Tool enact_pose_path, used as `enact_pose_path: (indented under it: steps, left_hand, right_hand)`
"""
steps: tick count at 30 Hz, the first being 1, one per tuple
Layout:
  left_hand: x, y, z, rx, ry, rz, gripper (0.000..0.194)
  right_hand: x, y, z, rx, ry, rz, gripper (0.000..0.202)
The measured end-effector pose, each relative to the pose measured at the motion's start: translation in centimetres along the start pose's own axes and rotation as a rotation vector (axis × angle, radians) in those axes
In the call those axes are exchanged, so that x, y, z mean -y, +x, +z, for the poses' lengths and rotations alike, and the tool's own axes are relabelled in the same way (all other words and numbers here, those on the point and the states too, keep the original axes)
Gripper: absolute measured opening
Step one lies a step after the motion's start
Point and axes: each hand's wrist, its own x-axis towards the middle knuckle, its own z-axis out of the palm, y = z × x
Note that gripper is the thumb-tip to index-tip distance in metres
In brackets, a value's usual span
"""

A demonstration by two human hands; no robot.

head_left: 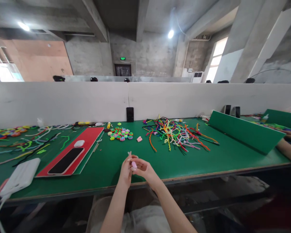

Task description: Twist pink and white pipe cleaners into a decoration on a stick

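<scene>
Close to the table's front edge, my two hands meet around a small pale pink pipe-cleaner piece [134, 165]. My left hand [125, 171] has its fingers closed at the piece's left side, and a small pale tip pokes up above them. From the right, my right hand [145, 170] pinches the same piece with thumb and fingertips. Its exact shape is partly covered by the fingers. Ahead of the hands lies a separate pink coiled piece [139, 139]. Beyond it to the left is a cluster of small colourful coiled pieces [121, 134].
A heap of loose pipe cleaners [174, 132] spreads to the right. On the left lie a red board [92, 136] bearing a phone [66, 160], and a white power bank [21, 178]. A green board [244, 131] stands at right, near another person's arm [289, 150]. A white partition [99, 100] closes the back.
</scene>
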Motion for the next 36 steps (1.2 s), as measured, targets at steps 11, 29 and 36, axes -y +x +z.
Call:
enact_pose_path:
  steps: [11, 29, 36]
  left_hand:
    - [1.2, 2.1, -1.2, -0.239, 0.504, 0.342, 0.045]
    - [-4.5, 5.5, -16.7, -0.980, 1.383, 0.577, 0.062]
    - [-5.1, 4.1, -14.7, -0.830, 1.301, 0.699, 0.052]
  right_hand:
    - [-3.9, 2.8, -3.0, -0.258, -0.133, -0.064, 0.039]
    - [-4.3, 2.6, -2.4, -0.114, -0.278, -0.011, 0.035]
    - [-3.9, 2.6, -2.2, -0.102, -0.252, -0.003, 0.040]
